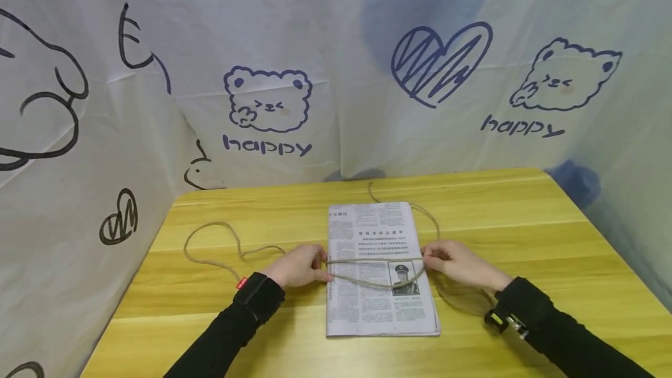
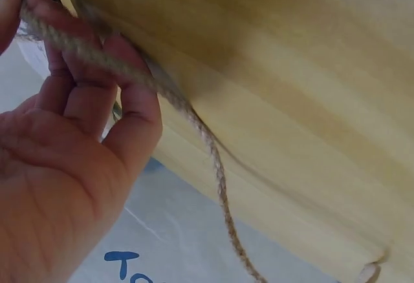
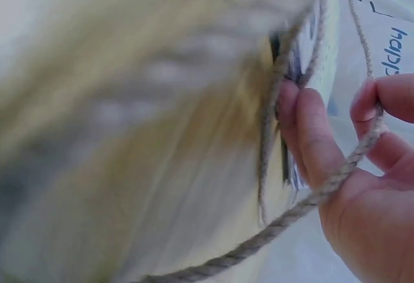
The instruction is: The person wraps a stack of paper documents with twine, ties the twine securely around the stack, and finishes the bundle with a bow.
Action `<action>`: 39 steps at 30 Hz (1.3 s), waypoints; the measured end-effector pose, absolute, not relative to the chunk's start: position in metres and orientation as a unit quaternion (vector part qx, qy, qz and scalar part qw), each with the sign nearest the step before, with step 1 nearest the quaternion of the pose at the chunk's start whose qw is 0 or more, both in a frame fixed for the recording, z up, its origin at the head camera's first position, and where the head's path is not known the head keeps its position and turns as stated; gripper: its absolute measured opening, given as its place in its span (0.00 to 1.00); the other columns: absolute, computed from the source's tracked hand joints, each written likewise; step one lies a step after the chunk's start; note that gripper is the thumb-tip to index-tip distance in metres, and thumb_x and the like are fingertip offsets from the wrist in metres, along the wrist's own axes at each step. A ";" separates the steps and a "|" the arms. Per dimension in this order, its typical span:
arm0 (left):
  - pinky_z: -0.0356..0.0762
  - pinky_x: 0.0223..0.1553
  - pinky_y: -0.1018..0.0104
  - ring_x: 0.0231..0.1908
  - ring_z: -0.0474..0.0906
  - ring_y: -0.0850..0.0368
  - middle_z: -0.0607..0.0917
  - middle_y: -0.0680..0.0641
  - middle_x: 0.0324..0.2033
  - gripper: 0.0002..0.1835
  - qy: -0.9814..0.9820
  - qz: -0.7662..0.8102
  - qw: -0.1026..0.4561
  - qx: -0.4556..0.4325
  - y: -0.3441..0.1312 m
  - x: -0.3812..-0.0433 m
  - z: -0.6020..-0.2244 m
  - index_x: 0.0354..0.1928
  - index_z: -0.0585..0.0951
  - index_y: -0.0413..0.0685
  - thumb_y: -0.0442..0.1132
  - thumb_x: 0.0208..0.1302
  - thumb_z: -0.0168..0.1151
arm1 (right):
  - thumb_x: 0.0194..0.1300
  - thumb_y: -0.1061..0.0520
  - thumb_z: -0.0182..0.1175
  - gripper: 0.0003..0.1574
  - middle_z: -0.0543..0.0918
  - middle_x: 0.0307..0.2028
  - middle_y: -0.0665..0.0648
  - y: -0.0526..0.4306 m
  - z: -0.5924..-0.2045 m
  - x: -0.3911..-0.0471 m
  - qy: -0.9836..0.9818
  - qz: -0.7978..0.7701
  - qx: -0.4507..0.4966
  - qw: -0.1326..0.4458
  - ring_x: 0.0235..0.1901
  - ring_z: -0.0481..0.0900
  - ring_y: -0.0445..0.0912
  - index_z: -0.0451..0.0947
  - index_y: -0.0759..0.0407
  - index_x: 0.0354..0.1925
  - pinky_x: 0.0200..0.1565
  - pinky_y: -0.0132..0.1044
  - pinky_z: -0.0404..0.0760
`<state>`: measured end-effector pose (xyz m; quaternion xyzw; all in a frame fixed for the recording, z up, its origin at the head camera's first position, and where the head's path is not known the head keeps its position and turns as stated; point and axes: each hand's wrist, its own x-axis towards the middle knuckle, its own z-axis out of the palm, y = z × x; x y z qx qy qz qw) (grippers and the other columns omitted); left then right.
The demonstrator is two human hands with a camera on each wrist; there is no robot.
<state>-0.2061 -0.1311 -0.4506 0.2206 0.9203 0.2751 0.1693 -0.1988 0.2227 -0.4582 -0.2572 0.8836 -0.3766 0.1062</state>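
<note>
A folded stack of newspapers (image 1: 367,314) lies on the table with two strands of brown twine (image 1: 367,260) across its front. At the stack's left edge my left hand (image 1: 300,266) pinches the twine between thumb and fingertips. The left wrist view shows the cord (image 2: 217,160) running over those fingers and trailing away. My right hand (image 1: 462,261), at the right edge, pinches the upper strand between thumb and forefinger. In the right wrist view its other fingers (image 3: 317,137) touch the side of the stack, and the cord (image 3: 259,244) passes over the palm.
Loose twine (image 1: 210,262) loops across the wooden table (image 1: 173,308) on the left. Another length of twine (image 1: 433,217) curves past the stack's upper right, its end behind the stack. A white cloth (image 1: 336,28) with drawn bears and hearts hangs around the table's back and sides.
</note>
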 end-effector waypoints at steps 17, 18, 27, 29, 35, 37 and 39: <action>0.59 0.22 0.69 0.19 0.62 0.62 0.74 0.53 0.19 0.12 0.898 0.303 0.177 0.264 -0.174 -0.203 -0.434 0.29 0.83 0.45 0.42 0.68 0.57 | 0.69 0.56 0.55 0.09 0.76 0.25 0.50 0.231 -0.448 -0.201 0.882 -0.353 -0.301 0.078 0.24 0.71 0.39 0.77 0.57 0.32 0.27 0.33 0.73; 0.59 0.23 0.69 0.20 0.62 0.61 0.76 0.51 0.20 0.12 0.898 0.304 0.170 0.269 -0.182 -0.205 -0.431 0.30 0.83 0.45 0.41 0.68 0.56 | 0.70 0.56 0.54 0.10 0.74 0.23 0.49 0.235 -0.445 -0.203 0.881 -0.352 -0.306 0.080 0.23 0.69 0.39 0.77 0.57 0.31 0.25 0.32 0.71; 0.62 0.31 0.61 0.26 0.66 0.56 0.84 0.49 0.33 0.12 0.912 0.313 0.142 0.222 -0.232 -0.211 -0.419 0.33 0.85 0.46 0.41 0.70 0.54 | 0.70 0.57 0.54 0.16 0.61 0.16 0.41 0.279 -0.441 -0.209 0.874 -0.310 -0.362 0.093 0.16 0.57 0.32 0.75 0.53 0.24 0.21 0.31 0.61; 0.60 0.30 0.62 0.25 0.64 0.57 0.84 0.48 0.32 0.13 0.913 0.313 0.146 0.216 -0.239 -0.209 -0.421 0.34 0.85 0.45 0.41 0.70 0.54 | 0.70 0.57 0.54 0.16 0.60 0.16 0.40 0.286 -0.443 -0.209 0.872 -0.301 -0.372 0.099 0.16 0.55 0.32 0.75 0.53 0.23 0.21 0.31 0.60; 0.60 0.27 0.64 0.22 0.62 0.59 0.79 0.49 0.24 0.10 0.932 0.281 0.121 0.192 -0.262 -0.205 -0.421 0.31 0.83 0.46 0.40 0.68 0.56 | 0.69 0.61 0.53 0.16 0.62 0.17 0.44 0.306 -0.446 -0.206 0.896 -0.267 -0.326 0.138 0.17 0.57 0.34 0.71 0.55 0.23 0.23 0.33 0.60; 0.61 0.26 0.64 0.22 0.63 0.59 0.78 0.50 0.22 0.08 0.940 0.266 0.106 0.187 -0.269 -0.204 -0.419 0.30 0.82 0.46 0.38 0.66 0.58 | 0.68 0.64 0.53 0.15 0.64 0.18 0.45 0.313 -0.445 -0.206 0.909 -0.248 -0.302 0.142 0.18 0.58 0.35 0.71 0.56 0.24 0.23 0.33 0.61; 0.64 0.27 0.63 0.23 0.66 0.58 0.78 0.50 0.23 0.05 0.943 0.254 0.098 0.188 -0.276 -0.202 -0.417 0.31 0.82 0.45 0.36 0.64 0.59 | 0.67 0.63 0.54 0.11 0.68 0.20 0.46 0.318 -0.443 -0.206 0.916 -0.234 -0.292 0.145 0.19 0.60 0.36 0.73 0.56 0.27 0.23 0.34 0.63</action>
